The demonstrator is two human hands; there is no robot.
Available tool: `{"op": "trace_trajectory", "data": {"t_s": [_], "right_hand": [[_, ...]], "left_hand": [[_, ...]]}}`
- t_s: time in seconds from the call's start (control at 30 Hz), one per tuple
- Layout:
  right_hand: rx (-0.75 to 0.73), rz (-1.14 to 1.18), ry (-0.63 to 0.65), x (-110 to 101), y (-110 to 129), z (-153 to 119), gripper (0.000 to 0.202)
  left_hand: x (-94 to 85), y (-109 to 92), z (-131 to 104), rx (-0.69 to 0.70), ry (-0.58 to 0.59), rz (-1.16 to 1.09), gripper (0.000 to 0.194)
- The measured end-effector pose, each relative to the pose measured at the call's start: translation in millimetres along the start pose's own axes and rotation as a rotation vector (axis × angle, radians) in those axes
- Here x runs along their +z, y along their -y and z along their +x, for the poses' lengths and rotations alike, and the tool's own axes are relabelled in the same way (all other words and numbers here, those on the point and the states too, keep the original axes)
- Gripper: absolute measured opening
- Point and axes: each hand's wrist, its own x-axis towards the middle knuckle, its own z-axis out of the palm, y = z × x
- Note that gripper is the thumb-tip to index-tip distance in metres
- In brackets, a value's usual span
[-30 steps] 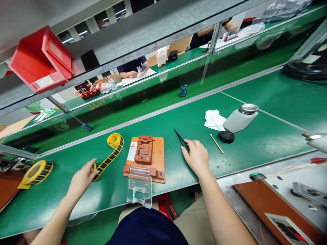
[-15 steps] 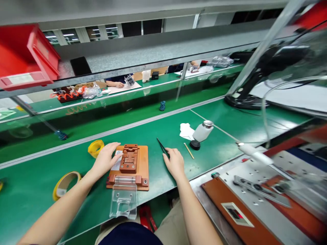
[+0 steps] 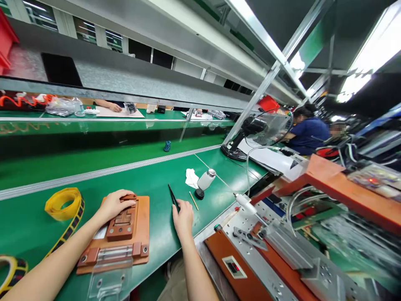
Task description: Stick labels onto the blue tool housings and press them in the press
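Observation:
My left hand [image 3: 115, 205] rests on the far end of a brown jig [image 3: 127, 221], its fingers stretched out and its thumb apart from them. The jig is a raised block with a slotted recess on an orange-brown base plate [image 3: 143, 225]. A clear hinged cover [image 3: 111, 276] is swung back toward me, over the table's front edge. My right hand [image 3: 184, 219] is closed around black tweezers [image 3: 172, 195], whose tips point away from me. Right of that hand lies a thin wooden stick [image 3: 193, 200]. I cannot make out any part in the recess.
Yellow tape [image 3: 64, 202] lies unrolled at left. A white bottle [image 3: 206, 179] with a metal top, a black cap [image 3: 199, 193] and a white wipe [image 3: 191, 178] stand behind the tweezers. A machine [image 3: 244, 267] flanks the right. People work beyond the bench.
The view has swung to the right, so the bench contents sit further left. My left hand has moved from the jig's left side onto its far end. My right hand still holds the tweezers.

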Motion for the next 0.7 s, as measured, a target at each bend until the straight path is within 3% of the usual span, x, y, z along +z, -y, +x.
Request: {"op": "trace_trajectory", "data": {"t_s": [0.17,0.3,0.4,0.47,0.57,0.7], "right_hand": [[0.021,-0.033,-0.079,0,-11,0,0.027],[-0.031,-0.120,-0.094,-14,-5,29,0.037],[-0.102,-0.140,0.025,-20,15,77,0.036],[-0.164,-0.136,0.133,-11,32,119,0.033],[-0.220,-0.135,0.215,20,53,188,0.030],[-0.194,-0.159,0.255,67,67,274,0.042]], "left_hand": [[4.3,4,3,-0.026,0.007,-0.127,0.033],[5.1,9,11,-0.036,0.001,-0.194,0.031],[3.8,17,20,-0.045,-0.018,-0.229,0.033],[3.7,22,25,-0.041,-0.026,-0.241,0.032],[6.0,28,28,-0.014,-0.036,-0.237,0.027],[11.8,31,28,0.000,-0.066,-0.227,0.026]]}}
